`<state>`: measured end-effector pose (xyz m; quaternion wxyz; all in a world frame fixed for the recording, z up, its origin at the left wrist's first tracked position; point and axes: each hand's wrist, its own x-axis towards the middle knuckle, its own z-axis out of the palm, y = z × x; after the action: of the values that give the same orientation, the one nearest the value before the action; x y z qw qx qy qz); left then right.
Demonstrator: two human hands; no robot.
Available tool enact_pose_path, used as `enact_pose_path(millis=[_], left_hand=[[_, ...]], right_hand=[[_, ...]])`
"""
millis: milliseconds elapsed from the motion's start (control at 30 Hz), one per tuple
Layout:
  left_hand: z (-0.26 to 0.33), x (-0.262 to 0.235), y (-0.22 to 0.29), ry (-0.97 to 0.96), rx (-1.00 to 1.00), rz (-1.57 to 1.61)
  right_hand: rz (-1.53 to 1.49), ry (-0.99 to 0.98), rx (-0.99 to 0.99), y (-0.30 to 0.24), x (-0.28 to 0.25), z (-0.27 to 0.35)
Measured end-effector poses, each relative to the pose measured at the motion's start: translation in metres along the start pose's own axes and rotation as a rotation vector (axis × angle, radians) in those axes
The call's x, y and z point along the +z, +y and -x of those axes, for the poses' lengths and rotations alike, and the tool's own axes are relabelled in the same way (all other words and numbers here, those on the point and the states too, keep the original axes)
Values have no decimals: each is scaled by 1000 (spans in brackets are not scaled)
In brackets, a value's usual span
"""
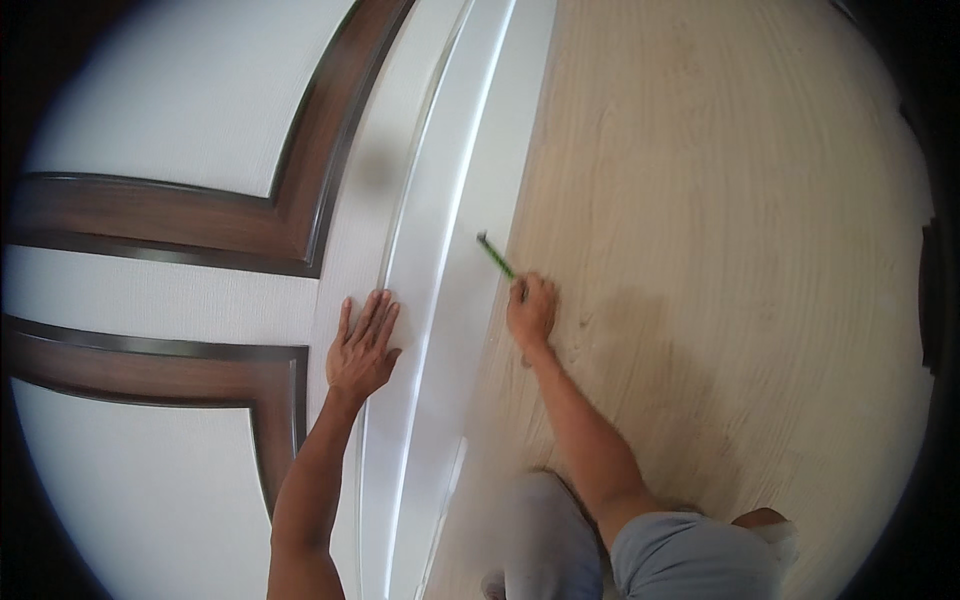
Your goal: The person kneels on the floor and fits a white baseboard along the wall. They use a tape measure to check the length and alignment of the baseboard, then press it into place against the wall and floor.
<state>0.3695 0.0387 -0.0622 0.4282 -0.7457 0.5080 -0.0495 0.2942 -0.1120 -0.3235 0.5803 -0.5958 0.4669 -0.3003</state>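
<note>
My left hand (362, 345) lies flat with its fingers stretched out, pressed to the pale textured wall beside a long white baseboard (470, 190). It holds nothing. To its right, my right hand (532, 308) is closed around a thin green stick-like tool (498, 256) with a dark tip. The tip points up and left over the baseboard, close to its white face; whether it touches I cannot tell. The fingers hide the tool's other end, and its exact kind does not show.
Brown frame mouldings (160, 225) with dark edges stand out from the wall at left. A light wood-look floor (720, 220) spreads over the right side. My grey-clothed knee (545, 540) is at the bottom, near the baseboard. A dark object (932, 300) sits at the far right rim.
</note>
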Motion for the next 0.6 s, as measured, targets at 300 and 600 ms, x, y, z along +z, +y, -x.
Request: enact_pose_path(millis=[300, 600], left_hand=[[-2, 8, 0, 3, -28, 2], [-4, 5, -1, 2, -13, 62]], right_hand=[[-237, 129, -84, -110, 49, -202], [-103, 171, -9, -140, 57, -289]])
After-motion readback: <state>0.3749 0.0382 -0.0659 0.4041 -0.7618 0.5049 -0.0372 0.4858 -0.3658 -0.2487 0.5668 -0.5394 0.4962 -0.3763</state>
